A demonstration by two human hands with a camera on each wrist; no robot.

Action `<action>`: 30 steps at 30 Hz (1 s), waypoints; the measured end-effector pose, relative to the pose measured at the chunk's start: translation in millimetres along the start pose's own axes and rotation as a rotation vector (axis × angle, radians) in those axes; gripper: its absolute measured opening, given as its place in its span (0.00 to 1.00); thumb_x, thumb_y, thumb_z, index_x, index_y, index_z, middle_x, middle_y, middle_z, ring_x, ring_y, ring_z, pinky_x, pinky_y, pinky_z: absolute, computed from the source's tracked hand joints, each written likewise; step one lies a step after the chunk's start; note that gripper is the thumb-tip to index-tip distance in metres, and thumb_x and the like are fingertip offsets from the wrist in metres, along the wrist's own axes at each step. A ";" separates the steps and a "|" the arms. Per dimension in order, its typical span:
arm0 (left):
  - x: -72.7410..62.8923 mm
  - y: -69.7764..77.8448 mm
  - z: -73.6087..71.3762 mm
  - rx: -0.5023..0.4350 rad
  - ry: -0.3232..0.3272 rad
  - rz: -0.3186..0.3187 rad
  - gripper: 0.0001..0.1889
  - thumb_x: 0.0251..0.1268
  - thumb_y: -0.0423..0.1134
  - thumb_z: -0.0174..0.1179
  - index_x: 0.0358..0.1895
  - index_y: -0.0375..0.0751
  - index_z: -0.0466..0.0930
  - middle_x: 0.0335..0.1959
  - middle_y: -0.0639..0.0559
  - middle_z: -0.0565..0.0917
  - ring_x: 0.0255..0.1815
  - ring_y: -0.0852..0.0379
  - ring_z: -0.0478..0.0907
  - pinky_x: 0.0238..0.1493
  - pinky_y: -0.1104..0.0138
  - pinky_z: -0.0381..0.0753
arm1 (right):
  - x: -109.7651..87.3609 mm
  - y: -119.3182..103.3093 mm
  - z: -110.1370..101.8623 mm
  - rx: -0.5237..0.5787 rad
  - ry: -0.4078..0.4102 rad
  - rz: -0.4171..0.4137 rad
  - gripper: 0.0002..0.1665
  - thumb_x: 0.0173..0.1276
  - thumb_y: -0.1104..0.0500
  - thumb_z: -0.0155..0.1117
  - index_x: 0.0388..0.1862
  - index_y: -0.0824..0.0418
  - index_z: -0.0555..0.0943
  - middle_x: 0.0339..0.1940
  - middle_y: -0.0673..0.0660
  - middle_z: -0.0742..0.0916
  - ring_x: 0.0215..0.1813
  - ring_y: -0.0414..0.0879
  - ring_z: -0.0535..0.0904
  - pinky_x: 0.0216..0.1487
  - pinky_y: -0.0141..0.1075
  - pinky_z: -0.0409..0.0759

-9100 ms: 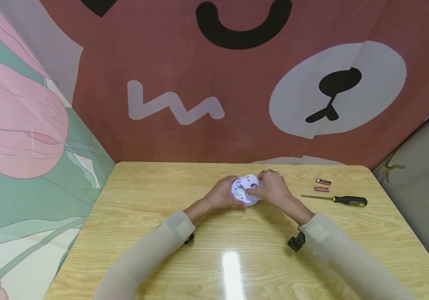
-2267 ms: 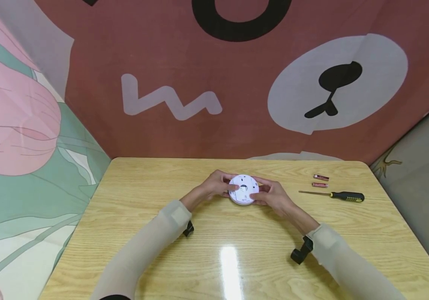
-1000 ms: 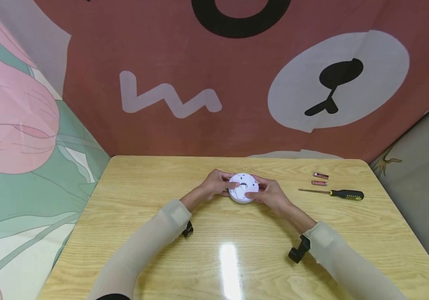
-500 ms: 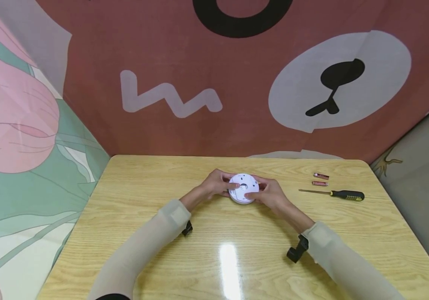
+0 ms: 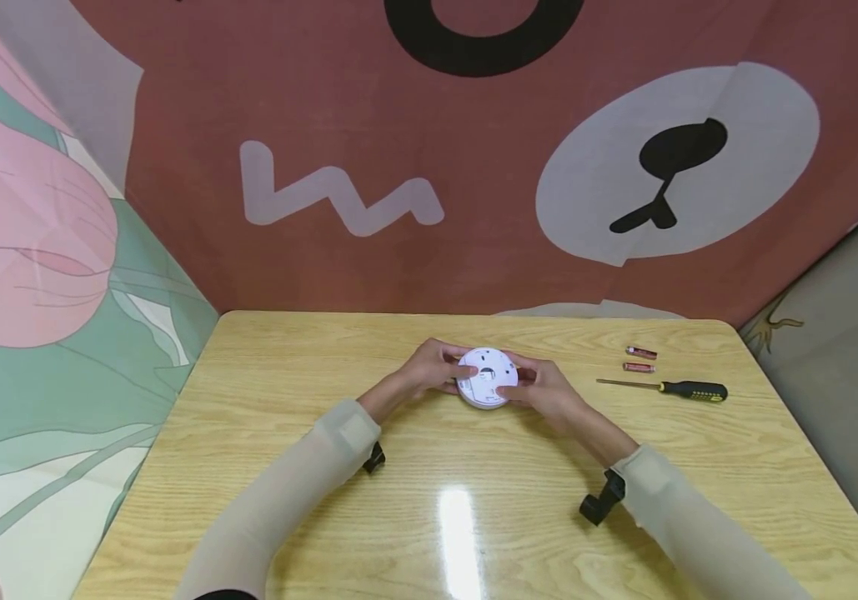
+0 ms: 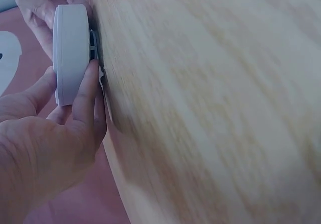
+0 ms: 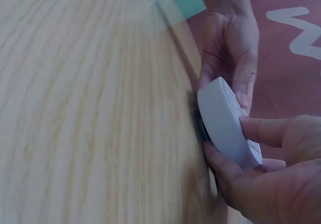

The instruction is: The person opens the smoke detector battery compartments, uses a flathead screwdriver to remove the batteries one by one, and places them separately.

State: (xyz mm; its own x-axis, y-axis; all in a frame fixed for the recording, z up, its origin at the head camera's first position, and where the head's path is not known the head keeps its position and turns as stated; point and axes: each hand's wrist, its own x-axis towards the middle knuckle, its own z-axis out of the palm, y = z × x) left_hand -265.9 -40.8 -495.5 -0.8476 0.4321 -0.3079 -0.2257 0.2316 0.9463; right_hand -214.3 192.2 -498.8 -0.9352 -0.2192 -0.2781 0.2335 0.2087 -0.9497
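Observation:
A round white smoke detector (image 5: pixel 483 390) is held between both hands just over the table, its flat back with small slots and a central hole turned up. My left hand (image 5: pixel 425 367) grips its left side, thumb on the upper face and fingers underneath. On the opposite side my right hand (image 5: pixel 552 392) pinches the rim, thumb near the lower right of the face. The left wrist view shows the detector (image 6: pixel 72 58) edge-on, with a dark slotted part on its underside close to the tabletop. From the right wrist, its smooth side wall (image 7: pixel 220 121) shows between the hands.
Two red batteries (image 5: pixel 640 367) lie side by side at the table's back right. Just in front of them is a screwdriver (image 5: pixel 694 391) with a black and yellow handle. The wooden table (image 5: pixel 308 358) ends at a patterned cloth wall (image 5: pixel 474 208).
Earlier, my right hand was at a white plate over the detector's exposed recess; now the back looks flat and covered. Lately only my right thumb has shifted slightly. Batteries and screwdriver stay put.

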 end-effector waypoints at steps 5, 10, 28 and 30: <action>0.9 -1.2 0.3 -0.020 0.003 -0.006 0.24 0.69 0.32 0.72 0.67 0.38 0.83 0.42 0.44 0.82 0.33 0.55 0.84 0.39 0.61 0.91 | -1.3 0.4 -8.1 0.065 -0.083 0.005 0.45 0.74 0.74 0.63 0.86 0.65 0.57 0.76 0.76 0.70 0.68 0.59 0.76 0.61 0.37 0.85; 1.4 -3.0 0.4 -0.047 -0.002 -0.014 0.23 0.69 0.31 0.72 0.67 0.38 0.83 0.42 0.43 0.83 0.32 0.56 0.85 0.38 0.61 0.91 | -2.7 0.0 -11.3 0.105 -0.134 0.011 0.44 0.77 0.75 0.57 0.87 0.65 0.53 0.81 0.76 0.63 0.74 0.63 0.70 0.65 0.40 0.82; 1.7 -1.3 3.9 -0.079 0.036 -0.014 0.24 0.69 0.30 0.71 0.67 0.37 0.82 0.43 0.42 0.85 0.28 0.58 0.84 0.34 0.64 0.90 | -1.9 6.2 -8.1 0.192 -0.020 0.029 0.45 0.70 0.77 0.67 0.83 0.63 0.64 0.67 0.72 0.76 0.52 0.45 0.83 0.56 0.37 0.87; 0.9 -0.6 4.4 -0.077 0.041 -0.011 0.24 0.69 0.30 0.71 0.67 0.37 0.82 0.43 0.42 0.85 0.28 0.58 0.84 0.34 0.64 0.90 | -2.1 5.9 -6.5 0.186 -0.002 0.028 0.45 0.70 0.77 0.67 0.83 0.62 0.65 0.63 0.69 0.78 0.51 0.45 0.83 0.54 0.36 0.88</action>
State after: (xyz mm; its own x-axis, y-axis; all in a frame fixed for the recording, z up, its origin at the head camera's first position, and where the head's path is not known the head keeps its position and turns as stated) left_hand -264.5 -36.7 -496.7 -0.8635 0.3938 -0.3152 -0.2697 0.1677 0.9482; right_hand -212.8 200.1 -502.8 -0.9271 -0.2181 -0.3048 0.3047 0.0350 -0.9518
